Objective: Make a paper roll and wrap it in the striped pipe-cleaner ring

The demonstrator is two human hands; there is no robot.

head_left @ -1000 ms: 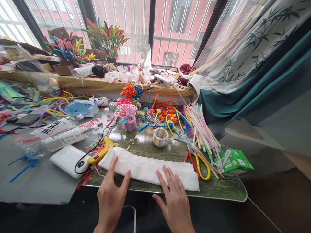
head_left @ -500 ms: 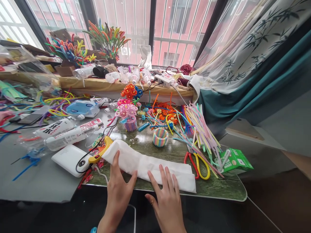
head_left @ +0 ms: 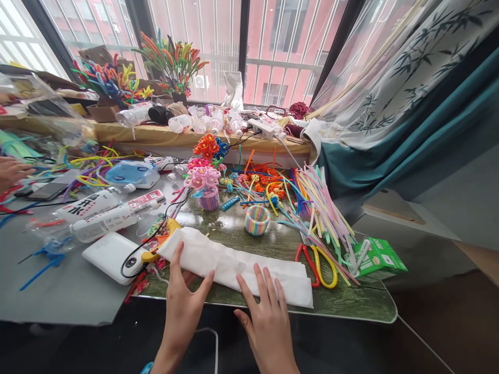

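Note:
A long folded strip of white tissue paper [head_left: 234, 264] lies along the front of the green table. My left hand [head_left: 186, 296] rests on its left part, index finger and thumb spread apart. On the right half lies my right hand [head_left: 265, 306], its fingers stretched out over the paper. The strip's left end covers part of a yellow-handled tool, probably a glue gun [head_left: 152, 255]. Just behind the paper stands a striped pastel ring-shaped pot [head_left: 257, 220]. Scissors with red and yellow handles [head_left: 317, 266] lie by its right end.
Pipe cleaners [head_left: 323, 208] are heaped at the right beside a green box [head_left: 380, 258]. A pink flower pot [head_left: 209, 197] stands behind. A white power bank [head_left: 114, 258] and plastic bottles [head_left: 113, 221] lie left. Another person's hand [head_left: 11, 174] shows at the far left edge.
My left hand has slid a little left, and the paper's left end has shifted left with it. My right hand has stayed almost still. Another person's hand has appeared at the left edge.

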